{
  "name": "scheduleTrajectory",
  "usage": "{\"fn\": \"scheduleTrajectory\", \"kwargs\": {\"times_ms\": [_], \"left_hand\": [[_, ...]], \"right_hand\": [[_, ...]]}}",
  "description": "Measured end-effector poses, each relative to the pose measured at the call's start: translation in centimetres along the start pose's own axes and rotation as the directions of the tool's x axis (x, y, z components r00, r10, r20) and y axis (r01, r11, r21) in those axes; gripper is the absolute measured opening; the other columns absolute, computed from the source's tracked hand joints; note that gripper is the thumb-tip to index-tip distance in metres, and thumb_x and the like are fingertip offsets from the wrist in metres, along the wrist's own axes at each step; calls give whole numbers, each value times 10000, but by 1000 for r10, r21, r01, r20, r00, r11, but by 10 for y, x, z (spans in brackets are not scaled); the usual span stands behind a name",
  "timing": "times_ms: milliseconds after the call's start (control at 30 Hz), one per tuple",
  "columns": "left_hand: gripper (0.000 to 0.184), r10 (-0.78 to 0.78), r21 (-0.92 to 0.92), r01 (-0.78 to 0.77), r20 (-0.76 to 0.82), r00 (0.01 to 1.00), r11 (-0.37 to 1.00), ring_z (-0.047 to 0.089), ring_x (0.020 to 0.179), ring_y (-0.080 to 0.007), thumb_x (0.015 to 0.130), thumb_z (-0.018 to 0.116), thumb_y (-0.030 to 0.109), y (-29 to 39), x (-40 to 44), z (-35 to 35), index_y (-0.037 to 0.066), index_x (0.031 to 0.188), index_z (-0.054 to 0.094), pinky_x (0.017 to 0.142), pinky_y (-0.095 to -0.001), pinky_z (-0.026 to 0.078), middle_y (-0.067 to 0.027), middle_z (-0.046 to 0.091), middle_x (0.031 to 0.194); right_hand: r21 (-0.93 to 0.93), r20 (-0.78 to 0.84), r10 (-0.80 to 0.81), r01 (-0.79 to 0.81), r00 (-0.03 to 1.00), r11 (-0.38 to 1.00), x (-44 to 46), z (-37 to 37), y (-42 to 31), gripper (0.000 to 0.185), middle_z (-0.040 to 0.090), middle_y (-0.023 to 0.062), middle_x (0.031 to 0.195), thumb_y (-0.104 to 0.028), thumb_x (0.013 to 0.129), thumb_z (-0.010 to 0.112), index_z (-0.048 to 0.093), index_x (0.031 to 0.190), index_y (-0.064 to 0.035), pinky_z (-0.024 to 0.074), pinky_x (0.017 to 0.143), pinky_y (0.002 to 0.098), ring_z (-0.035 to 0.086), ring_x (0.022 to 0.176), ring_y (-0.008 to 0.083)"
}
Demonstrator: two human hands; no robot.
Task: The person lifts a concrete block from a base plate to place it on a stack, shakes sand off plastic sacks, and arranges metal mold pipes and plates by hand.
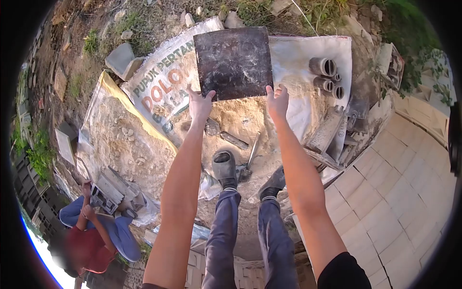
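The left hand (200, 103) and right hand (277, 102) pinch the near corners of a dark square board (234, 63), thumbs on top. The board is over the far edge of the printed sacks (161, 79), beyond a trowel (245, 172).

A dark brown, nearly square, flat sheet (233, 62) is at 12 o'clock in the view, its broad face scuffed and smeared with pale dust, its lower edge slanting slightly. The left hand (199, 102) grips it at its 7 o'clock corner, the right hand (277, 100) at its 4 o'clock corner, thumbs on the near edge. It overlaps pale, printed woven sacks (166, 82); whether it touches them is unclear. A short, dusty, dark bar (234, 140) lies at its 6 o'clock.
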State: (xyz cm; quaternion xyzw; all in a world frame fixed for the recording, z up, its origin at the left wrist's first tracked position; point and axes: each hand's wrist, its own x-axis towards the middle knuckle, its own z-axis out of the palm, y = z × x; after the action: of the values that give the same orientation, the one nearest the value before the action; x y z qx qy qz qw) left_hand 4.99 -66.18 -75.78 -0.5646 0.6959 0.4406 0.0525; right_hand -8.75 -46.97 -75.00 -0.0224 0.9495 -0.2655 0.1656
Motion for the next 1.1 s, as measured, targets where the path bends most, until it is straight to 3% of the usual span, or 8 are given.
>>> {"fn": "scheduleTrajectory", "kwargs": {"times_ms": [133, 267, 333, 533, 567, 667, 800, 1100], "left_hand": [[530, 29, -108, -49, -173, 984, 993, 582, 930, -320, 820, 654, 315, -30, -39, 18, 17, 1193, 424, 831, -421, 426, -194, 597, 1008], [342, -208, -12, 235, 423, 882, 972, 616, 592, -216, 891, 518, 324, -75, -127, 40, -7, 855, 597, 620, -369, 477, -112, 622, 640], [322, -144, -67, 202, 492, 859, 977, 618, 564, -172, 919, 495, 282, -143, -175, 77, -11, 846, 607, 594, -315, 492, -112, 631, 638], [257, -83, -218, 317, 692, 717, 923, 619, 634, -113, 921, 535, 222, -145, -304, 104, -20, 881, 613, 595, -244, 492, -78, 657, 685], [261, -246, -22, 373, 717, 652, 928, 606, 644, -105, 925, 546, 227, -137, -315, 102, -23, 882, 606, 622, -235, 474, -67, 649, 678], [250, -251, -82, 427, 704, 664, 900, 598, 666, -105, 933, 539, 222, -108, -369, 95, -20, 904, 594, 652, -227, 456, -56, 641, 713], [184, -180, -305, 478, 658, 731, 824, 602, 732, -118, 935, 540, 196, -38, -439, 65, 16, 926, 572, 714, -247, 478, -51, 623, 783], [273, -194, -322, 494, 645, 739, 808, 603, 758, -130, 974, 460, 264, 9, -461, 63, 26, 879, 553, 746, -273, 487, -50, 605, 760]], "right_hand": [[180, 41, 71, -77, 997, 981, -77, -5, 63, 271, 569, 183, 922, -222, 889, 551, 531, 1037, 5, 427, 789, 434, 553, 904, 332], [-15, 57, 85, -84, 995, 996, -179, -30, 146, 161, 587, 183, 859, -114, 817, 550, 575, 952, -28, 445, 775, 420, 570, 846, 345], [-8, 200, 440, -448, 876, 894, -221, -47, 177, 153, 617, 171, 816, -103, 777, 556, 602, 905, -35, 470, 752, 417, 600, 804, 341], [23, 261, 554, -579, 790, 815, -309, -76, 286, 200, 664, 126, 793, -117, 792, 569, 615, 944, 4, 509, 659, 315, 667, 652, 192], [174, 345, 623, -700, 702, 693, -314, -80, 296, 168, 665, 146, 797, -87, 827, 552, 606, 937, 28, 519, 624, 304, 668, 688, 192], [252, 289, 589, -653, 755, 714, -306, -159, 224, 129, 658, 145, 828, -79, 844, 557, 597, 930, 8, 527, 628, 305, 662, 692, 184], [724, 390, 639, -650, 663, 231, -339, -217, 164, 128, 586, 45, 772, -100, 929, 503, 525, 1015, -8, 508, 597, 243, 614, 673, 118], [568, 604, 518, -783, 606, 254, -363, -229, 176, 166, 604, 46, 800, -142, 940, 506, 531, 1045, -16, 491, 618, 225, 574, 669, 84]]}}
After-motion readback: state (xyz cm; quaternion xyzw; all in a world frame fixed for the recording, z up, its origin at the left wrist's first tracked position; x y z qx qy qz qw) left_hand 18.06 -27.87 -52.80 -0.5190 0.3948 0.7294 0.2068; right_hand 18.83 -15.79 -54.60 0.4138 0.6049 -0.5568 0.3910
